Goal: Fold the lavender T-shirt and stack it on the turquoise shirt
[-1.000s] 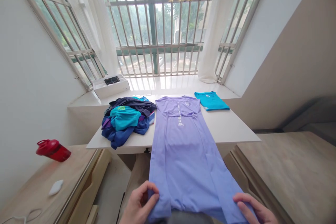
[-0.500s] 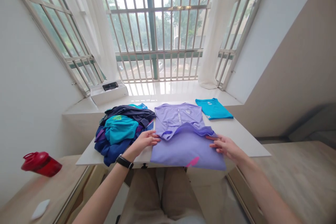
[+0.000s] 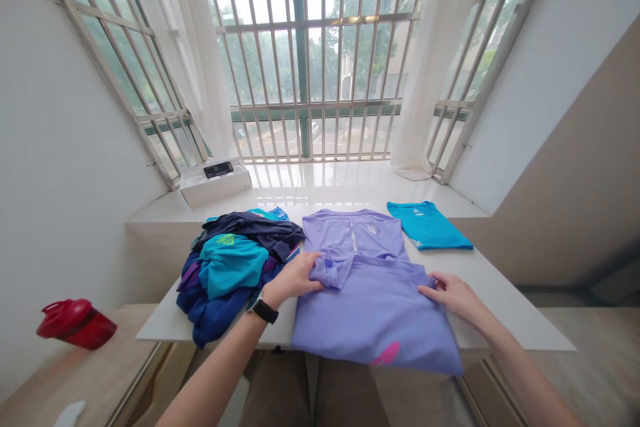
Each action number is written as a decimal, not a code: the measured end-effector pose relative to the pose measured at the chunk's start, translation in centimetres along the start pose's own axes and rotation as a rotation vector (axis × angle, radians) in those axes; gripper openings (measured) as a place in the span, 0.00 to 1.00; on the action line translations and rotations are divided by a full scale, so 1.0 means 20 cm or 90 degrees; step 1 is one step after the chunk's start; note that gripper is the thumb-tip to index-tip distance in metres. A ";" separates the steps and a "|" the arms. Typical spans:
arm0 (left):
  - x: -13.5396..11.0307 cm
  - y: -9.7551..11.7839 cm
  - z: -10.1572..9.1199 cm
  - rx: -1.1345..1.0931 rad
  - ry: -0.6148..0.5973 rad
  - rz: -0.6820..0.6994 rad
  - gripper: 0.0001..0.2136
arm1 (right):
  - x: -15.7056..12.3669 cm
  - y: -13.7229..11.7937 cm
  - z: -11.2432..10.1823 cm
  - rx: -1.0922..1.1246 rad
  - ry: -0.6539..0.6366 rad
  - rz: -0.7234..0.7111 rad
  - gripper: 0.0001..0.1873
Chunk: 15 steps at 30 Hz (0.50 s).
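Observation:
A lavender shirt [image 3: 373,307] lies on the white table [image 3: 495,280], its lower half folded up over the upper half. My left hand [image 3: 295,277] pinches the folded hem at the shirt's left side. My right hand [image 3: 453,293] grips the folded edge at the right side. A black watch [image 3: 263,310] is on my left wrist. The shirt's near fold hangs slightly over the table's front edge and shows a pink mark.
A heap of dark blue, teal and purple clothes [image 3: 235,263] sits left of the shirt. A folded teal shirt [image 3: 427,225] lies at the back right. A white box with a black device [image 3: 215,180] rests on the window ledge. A red bottle [image 3: 75,323] lies on the wooden surface at left.
Both hands carried the shirt's bottom hem from my lap up onto the table, folding the shirt in half; they now hold the folded edge a little farther up.

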<state>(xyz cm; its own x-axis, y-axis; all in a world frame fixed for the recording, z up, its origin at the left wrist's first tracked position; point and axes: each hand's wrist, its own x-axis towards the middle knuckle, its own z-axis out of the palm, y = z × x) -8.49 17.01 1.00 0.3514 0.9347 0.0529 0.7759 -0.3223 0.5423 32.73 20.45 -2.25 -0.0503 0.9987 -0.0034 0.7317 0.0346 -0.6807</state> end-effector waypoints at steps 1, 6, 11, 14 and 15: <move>0.01 0.01 0.00 0.007 -0.014 0.035 0.34 | 0.01 0.00 0.00 -0.017 0.015 -0.004 0.26; 0.04 0.01 -0.03 0.015 -0.037 0.159 0.17 | 0.00 -0.02 -0.01 0.023 0.045 -0.034 0.26; 0.06 -0.03 -0.06 -0.048 0.045 0.093 0.10 | 0.03 -0.02 -0.01 0.178 -0.083 -0.053 0.24; 0.06 -0.07 -0.07 -0.019 0.053 0.039 0.12 | 0.09 0.02 0.02 0.177 -0.061 -0.007 0.28; 0.07 -0.08 -0.06 -0.005 0.055 0.031 0.14 | 0.11 0.04 0.04 0.151 -0.041 0.005 0.29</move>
<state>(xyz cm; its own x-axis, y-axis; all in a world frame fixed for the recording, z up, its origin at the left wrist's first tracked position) -9.99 18.98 1.19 0.3413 0.9277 0.1513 0.7547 -0.3664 0.5442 32.76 22.69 -3.35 -0.0951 0.9942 -0.0507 0.5521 0.0103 -0.8337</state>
